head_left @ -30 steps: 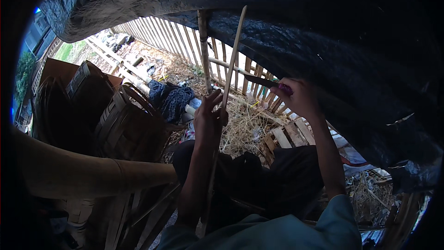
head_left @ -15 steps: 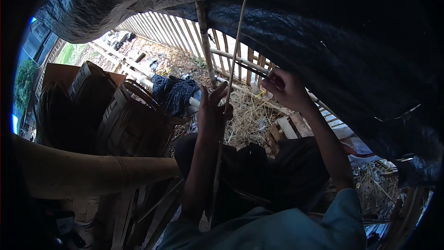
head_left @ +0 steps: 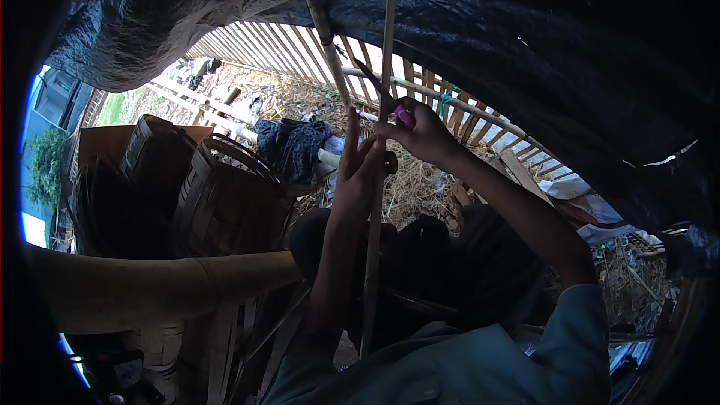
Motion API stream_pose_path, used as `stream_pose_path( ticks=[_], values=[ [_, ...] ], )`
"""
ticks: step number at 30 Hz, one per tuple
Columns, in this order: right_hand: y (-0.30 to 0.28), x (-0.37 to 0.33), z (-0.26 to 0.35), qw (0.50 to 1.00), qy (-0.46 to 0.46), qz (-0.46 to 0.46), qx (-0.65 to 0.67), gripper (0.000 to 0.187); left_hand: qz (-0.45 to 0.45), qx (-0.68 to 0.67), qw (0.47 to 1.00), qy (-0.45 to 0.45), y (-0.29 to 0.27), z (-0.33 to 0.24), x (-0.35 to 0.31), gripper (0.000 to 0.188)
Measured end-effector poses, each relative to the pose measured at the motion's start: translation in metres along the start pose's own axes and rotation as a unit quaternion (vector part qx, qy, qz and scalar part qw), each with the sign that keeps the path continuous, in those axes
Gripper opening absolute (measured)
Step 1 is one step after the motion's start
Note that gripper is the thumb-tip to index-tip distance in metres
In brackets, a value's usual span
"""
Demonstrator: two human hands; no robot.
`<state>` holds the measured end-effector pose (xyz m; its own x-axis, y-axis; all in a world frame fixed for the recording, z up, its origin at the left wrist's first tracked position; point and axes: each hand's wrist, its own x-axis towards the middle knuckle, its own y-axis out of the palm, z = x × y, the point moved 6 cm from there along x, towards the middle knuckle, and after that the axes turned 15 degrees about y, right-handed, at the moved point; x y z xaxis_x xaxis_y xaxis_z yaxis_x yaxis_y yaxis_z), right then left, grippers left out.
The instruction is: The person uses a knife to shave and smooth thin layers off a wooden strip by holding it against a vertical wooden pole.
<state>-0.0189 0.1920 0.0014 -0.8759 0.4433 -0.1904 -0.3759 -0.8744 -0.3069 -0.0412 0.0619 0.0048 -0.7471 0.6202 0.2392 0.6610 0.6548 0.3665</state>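
A long, thin bamboo strip (head_left: 388, 37) stands nearly upright in front of me, its lower end reaching down past my lap. My left hand (head_left: 358, 180) grips it around the middle, with the index finger pointing up. In my right hand (head_left: 426, 135) is a knife (head_left: 405, 115) with a pink-purple handle. Its dark blade slants up and left across the strip, just above my left hand. The right thumb lies at the strip; whether the blade's edge bites into it I cannot tell.
A thick bamboo pole (head_left: 150, 285) crosses at the left, below several woven bamboo baskets (head_left: 217, 195). Dark patterned cloth (head_left: 292, 146) hangs over a rail. Black plastic sheeting (head_left: 525, 52) covers overhead and right. Beyond are a slatted fence (head_left: 262, 49) and dry straw (head_left: 412, 187).
My right hand has moved left with the knife, from apart to right at the strip. The strip has turned to show a wider face and stands straighter.
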Motion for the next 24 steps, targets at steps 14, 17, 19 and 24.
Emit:
stream_pose_path(
  ticks=[14, 17, 19, 24],
  values=[
    [-0.012, -0.004, 0.016, 0.997, 0.066, 0.019, 0.025, 0.046, -0.017, 0.069, 0.988, -0.140, -0.024, 0.014, -0.014, 0.044],
    [-0.012, -0.020, 0.024, 0.984, 0.012, -0.006, -0.175, 0.047, 0.042, 0.087, 0.992, -0.082, -0.024, 0.015, -0.013, 0.044],
    [-0.010, -0.028, 0.038, 0.975, -0.139, -0.040, -0.171, 0.043, -0.011, 0.054, 0.990, -0.130, -0.023, 0.016, -0.013, 0.044],
    [-0.009, -0.025, 0.035, 0.963, -0.235, -0.023, -0.129, 0.036, 0.025, 0.132, 0.983, -0.126, -0.020, 0.011, -0.011, 0.045]
  ],
)
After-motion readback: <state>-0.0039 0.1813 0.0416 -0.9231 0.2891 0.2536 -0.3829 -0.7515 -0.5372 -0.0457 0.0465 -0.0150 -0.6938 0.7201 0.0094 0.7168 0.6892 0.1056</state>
